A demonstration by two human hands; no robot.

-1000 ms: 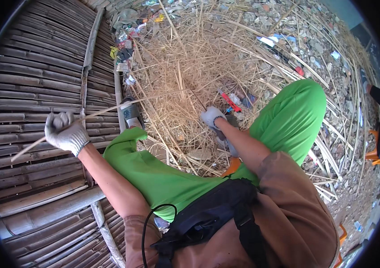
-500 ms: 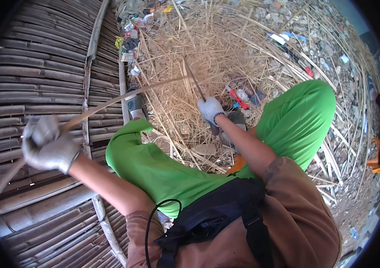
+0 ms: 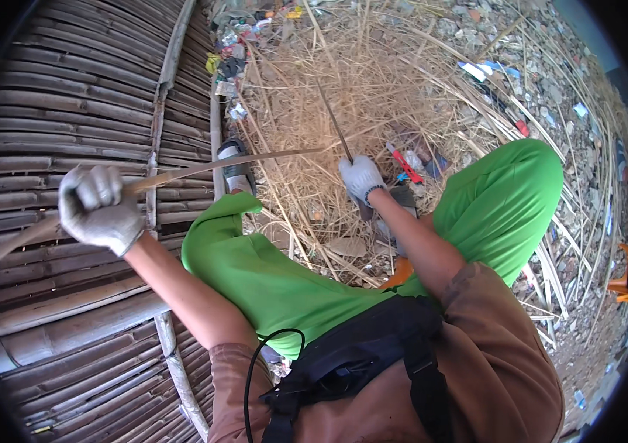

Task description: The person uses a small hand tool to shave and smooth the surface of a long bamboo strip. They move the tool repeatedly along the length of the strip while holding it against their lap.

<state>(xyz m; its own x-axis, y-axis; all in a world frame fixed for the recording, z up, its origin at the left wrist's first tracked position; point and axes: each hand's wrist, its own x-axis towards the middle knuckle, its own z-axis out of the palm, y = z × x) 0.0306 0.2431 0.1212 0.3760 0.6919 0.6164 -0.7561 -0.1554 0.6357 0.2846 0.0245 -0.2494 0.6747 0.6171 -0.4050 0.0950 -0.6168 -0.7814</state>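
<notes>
The left hand wears a grey glove and is closed tight around a long thin bamboo strip. The strip runs from this hand across to the right, over the bamboo mat, and ends near the right hand. The right hand, gloved too, is closed around a thin blade that sticks up and away from it, over the dry straw.

The strip could snap or bend if the left hand pulls too hard. The blade could slip and hit the green trouser leg just below it. Sharp strip edges could cut through a glove.
</notes>
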